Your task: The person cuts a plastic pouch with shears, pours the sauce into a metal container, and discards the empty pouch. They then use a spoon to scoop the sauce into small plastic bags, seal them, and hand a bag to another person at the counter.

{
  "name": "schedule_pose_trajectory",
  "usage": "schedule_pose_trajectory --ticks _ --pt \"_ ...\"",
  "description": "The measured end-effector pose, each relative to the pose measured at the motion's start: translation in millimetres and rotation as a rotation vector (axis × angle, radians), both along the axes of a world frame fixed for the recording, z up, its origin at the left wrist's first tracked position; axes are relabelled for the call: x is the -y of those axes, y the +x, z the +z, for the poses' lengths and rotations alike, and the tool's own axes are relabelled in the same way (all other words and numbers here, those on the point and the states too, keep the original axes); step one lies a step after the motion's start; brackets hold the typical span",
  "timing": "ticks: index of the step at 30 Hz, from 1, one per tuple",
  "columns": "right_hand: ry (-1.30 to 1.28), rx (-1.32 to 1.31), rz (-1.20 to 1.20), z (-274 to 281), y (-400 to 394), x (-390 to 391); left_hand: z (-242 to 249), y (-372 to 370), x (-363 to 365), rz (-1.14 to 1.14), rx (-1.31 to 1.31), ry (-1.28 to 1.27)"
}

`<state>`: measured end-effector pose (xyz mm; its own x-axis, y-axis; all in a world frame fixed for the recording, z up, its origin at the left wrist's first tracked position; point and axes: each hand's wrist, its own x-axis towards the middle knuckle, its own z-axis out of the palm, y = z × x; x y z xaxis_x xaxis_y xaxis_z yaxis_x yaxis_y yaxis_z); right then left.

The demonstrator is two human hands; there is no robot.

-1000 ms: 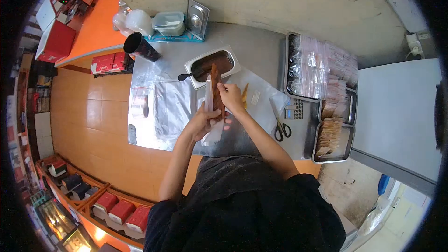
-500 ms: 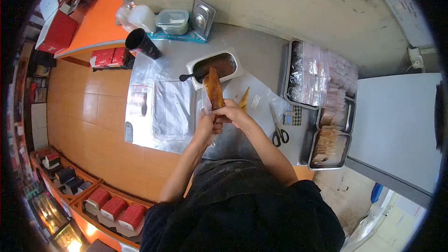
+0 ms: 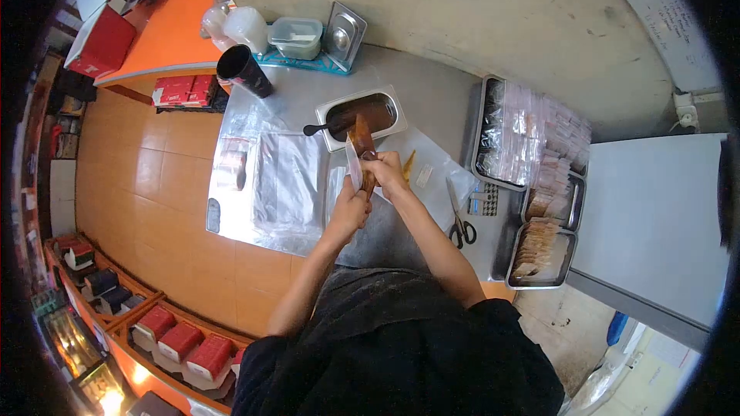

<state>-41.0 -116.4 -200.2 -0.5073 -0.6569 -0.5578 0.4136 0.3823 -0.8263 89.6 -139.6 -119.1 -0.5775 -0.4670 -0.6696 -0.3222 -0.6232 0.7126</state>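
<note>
Both my hands are at a pointed, glossy brown packet (image 3: pixel 361 137) with clear plastic (image 3: pixel 352 160) along its left side. Its contents I cannot tell. My left hand (image 3: pixel 351 210) is closed around the lower end. My right hand (image 3: pixel 385 172) pinches its right side higher up. The packet's tip overlaps the near rim of a steel pan (image 3: pixel 396 96) of dark brown sauce (image 3: pixel 378 114). A black-handled ladle (image 3: pixel 312 130) rests in the pan, its handle over the left rim. Just right of my right hand, a thin yellow-brown piece (image 3: pixel 408 166) lies on a plastic sheet (image 3: pixel 435 150).
Left on the steel table (image 3: pixel 301 92) are stacked clear bags (image 3: pixel 285 177) and a black cup (image 3: pixel 245 72). Scissors (image 3: pixel 462 233) lie to the right. Trays of packed pouches (image 3: pixel 501 131) line the right edge. Lidded tubs (image 3: pixel 295 37) stand at the back.
My right hand has moved up along the packet, and the packet has turned more edge-on. The whole view has shifted slightly.
</note>
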Motion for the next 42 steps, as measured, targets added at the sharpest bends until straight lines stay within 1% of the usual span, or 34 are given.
schedule_pose_trajectory --ticks 2,5,6,8,11,12,15,17,20,24,26,27,29,30,32,33,36,37,40,42 --pt "0.007 -0.032 -0.006 0 -2 2 1 -2 -3 -0.019 0.051 -0.09" --pt "-0.025 -0.083 -0.006 5 -6 2 -16 0 -4 -0.152 0.012 -0.41" --pt "-0.045 -0.1 -0.003 5 -7 3 -19 0 -5 -0.176 0.039 -0.546" --pt "-0.015 -0.23 -0.014 4 -9 6 -24 -1 -13 -0.223 0.099 -0.817" --pt "-0.004 -0.351 -0.077 4 -15 13 5 -5 -19 -0.277 0.178 -0.805" --pt "-0.006 -0.376 -0.104 3 -16 15 4 -5 -22 -0.278 0.17 -0.817" --pt "-0.003 -0.503 -0.028 0 -25 17 4 -5 -29 -0.281 0.157 -0.839" --pt "0.015 -0.538 -0.048 4 -26 18 4 -5 -33 -0.286 0.167 -0.833" --pt "0.035 -0.63 -0.055 14 -27 19 9 -3 -40 -0.223 0.149 -0.783" --pt "0.006 -0.718 -0.026 13 -30 17 -18 0 -44 -0.041 0.066 -0.642" --pt "0.037 -0.367 0.028 11 -37 15 -26 -4 -37 0.028 0.024 -0.597" --pt "0.051 -0.191 0.054 15 -41 12 -25 -4 -35 0.012 0.034 -0.574" --pt "-0.014 0.164 0.062 22 -49 1 -21 -2 -32 -0.016 0.056 -0.527" --pt "-0.046 0.341 0.068 27 -51 -6 -14 0 -28 0.016 0.011 -0.371" --pt "-0.09 0.574 0.17 16 -53 -24 1 4 -21 0.073 -0.08 -0.058" --pt "-0.111 0.691 0.22 12 -50 -33 1 4 -20 0.092 -0.09 0.003" --pt "-0.006 0.609 0.198 62 -18 -44 -2 2 -16 0.136 -0.11 0.15" --pt "-0.073 0.697 0.259 45 -19 -51 -4 2 -15 0.145 -0.111 0.175" --pt "-0.137 0.659 0.266 36 -6 -52 -8 0 -6 0.159 -0.105 0.247" --pt "-0.061 0.676 0.185 35 -3 -46 -10 -1 -1 0.158 -0.109 0.284"
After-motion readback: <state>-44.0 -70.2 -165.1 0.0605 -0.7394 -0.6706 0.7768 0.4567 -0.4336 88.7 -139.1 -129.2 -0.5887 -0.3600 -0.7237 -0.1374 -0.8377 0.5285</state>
